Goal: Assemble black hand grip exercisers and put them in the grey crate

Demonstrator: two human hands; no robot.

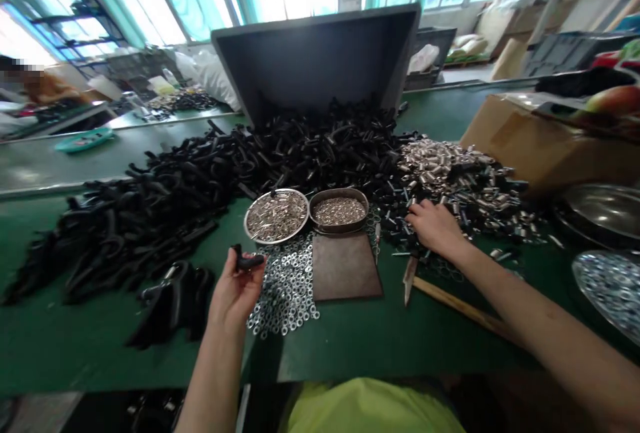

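Observation:
My left hand [241, 286] holds a small curved black part [248, 261] between thumb and fingers, above the left edge of the scattered washers [293, 286]. My right hand [434, 225] reaches into the mixed black and metal pieces at the right, fingers bent down; whatever its fingertips hold is too small to make out. Between the hands sit a round dish of small metal pins [277, 217] and an oval tin of tiny metal pieces [340, 211]. A flat brown plate [346, 266] lies in front of the tin. Just below my right hand lies a hammer [460, 303] with a wooden handle.
A large grey bin [320, 59] lies tipped behind a wide heap of black parts [200, 186]. Silver cylinders [440, 163] are piled at the right, near a cardboard box [530, 146] and metal bowls [613, 293]. Another person [45, 86] is at the far left.

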